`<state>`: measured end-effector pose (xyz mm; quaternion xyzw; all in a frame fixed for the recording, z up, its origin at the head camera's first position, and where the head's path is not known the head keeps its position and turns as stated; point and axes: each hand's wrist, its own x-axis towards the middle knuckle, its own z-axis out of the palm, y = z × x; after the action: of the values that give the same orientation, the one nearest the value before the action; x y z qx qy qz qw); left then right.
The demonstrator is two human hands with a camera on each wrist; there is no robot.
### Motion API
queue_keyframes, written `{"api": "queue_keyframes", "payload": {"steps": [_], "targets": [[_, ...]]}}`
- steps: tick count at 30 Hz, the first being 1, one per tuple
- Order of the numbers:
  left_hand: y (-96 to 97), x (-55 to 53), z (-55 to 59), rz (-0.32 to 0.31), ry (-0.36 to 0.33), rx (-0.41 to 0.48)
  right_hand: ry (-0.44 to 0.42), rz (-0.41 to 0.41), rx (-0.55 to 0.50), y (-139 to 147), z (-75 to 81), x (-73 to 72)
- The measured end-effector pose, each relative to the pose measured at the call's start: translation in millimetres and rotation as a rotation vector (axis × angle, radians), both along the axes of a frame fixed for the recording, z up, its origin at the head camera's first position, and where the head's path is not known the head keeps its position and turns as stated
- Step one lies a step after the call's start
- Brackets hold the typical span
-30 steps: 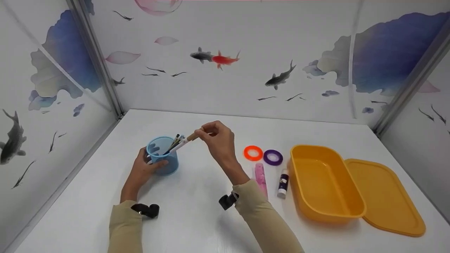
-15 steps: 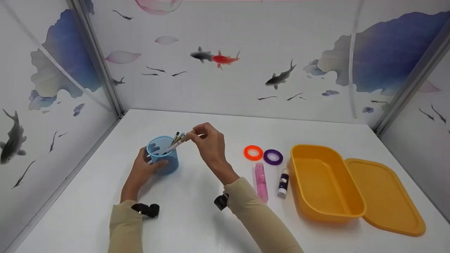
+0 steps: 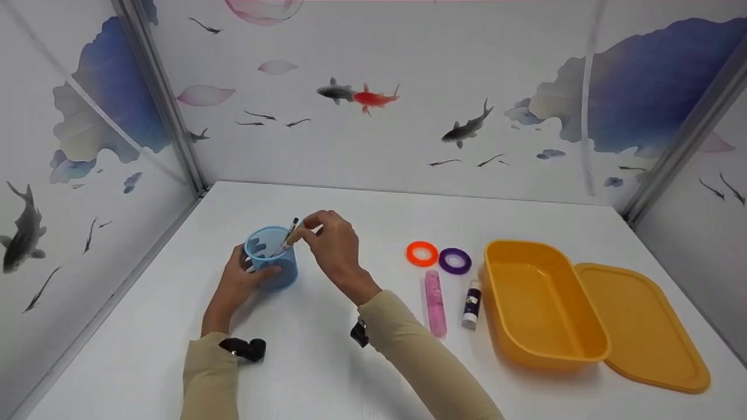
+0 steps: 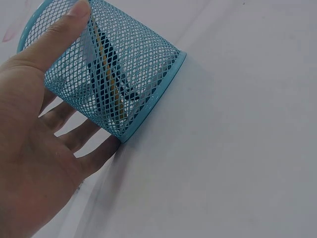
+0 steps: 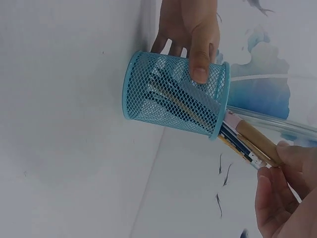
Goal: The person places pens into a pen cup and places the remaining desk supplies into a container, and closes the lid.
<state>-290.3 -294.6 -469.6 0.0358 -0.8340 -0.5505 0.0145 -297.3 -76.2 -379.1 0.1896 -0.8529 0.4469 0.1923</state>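
Observation:
A light blue mesh pen holder (image 3: 282, 275) stands on the white table, with the curled fingers and thumb of my left hand (image 3: 236, 283) gripping its side. In the left wrist view, long thin pens or pencils show through the mesh of the pen holder (image 4: 148, 49). My right hand (image 3: 337, 248) is just right of the holder's rim. Its thumb and fingers pinch the brown, clipped end of a pen (image 5: 260, 142). That pen slants into the holder's mouth, its lower part inside. Several dark and yellow writing tools (image 5: 237, 145) lean out of the rim beside it.
To the right lie an orange ring (image 3: 421, 254), a purple ring (image 3: 455, 261), a pink tube-like item (image 3: 435, 303) and a glue stick (image 3: 471, 304). Beyond them are a yellow box (image 3: 545, 303) and its yellow lid (image 3: 648, 326). Printed walls surround the table.
My right hand has moved left and down toward the pen holder, and the pen has slid deeper into it. The left hand and holder have stayed in place.

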Motion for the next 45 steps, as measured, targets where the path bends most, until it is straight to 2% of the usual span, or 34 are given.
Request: {"api": "queue_keyframes", "payload": {"steps": [5,16,22,30,33,39,45], "targets": [[2.1,0.2,0.6,-0.005,0.001,0.008,0.01,-0.002,0.009,-0.8,-0.7,0.6],[4.5,-2.7,-1.0,-0.007,0.014,0.012,0.134,-0.017,0.063,-8.5,-11.0,4.9],[6.0,-4.2,-1.6,-0.012,0.031,0.006,0.136,-0.026,0.102,-10.3,-14.0,7.2],[5.3,-4.4,0.5,-0.017,0.022,-0.01,0.081,-0.004,0.099,-7.1,-14.4,10.2],[4.2,-3.5,3.7,-0.018,0.004,-0.021,0.035,0.02,0.104,-2.9,-13.8,12.7],[-1.7,1.8,11.5,-0.038,-0.031,-0.048,-0.066,0.066,0.179,12.4,-9.5,17.9],[-12.7,13.4,22.1,-0.053,0.026,-0.021,-0.141,0.094,0.246,35.8,-1.8,22.1]]}}
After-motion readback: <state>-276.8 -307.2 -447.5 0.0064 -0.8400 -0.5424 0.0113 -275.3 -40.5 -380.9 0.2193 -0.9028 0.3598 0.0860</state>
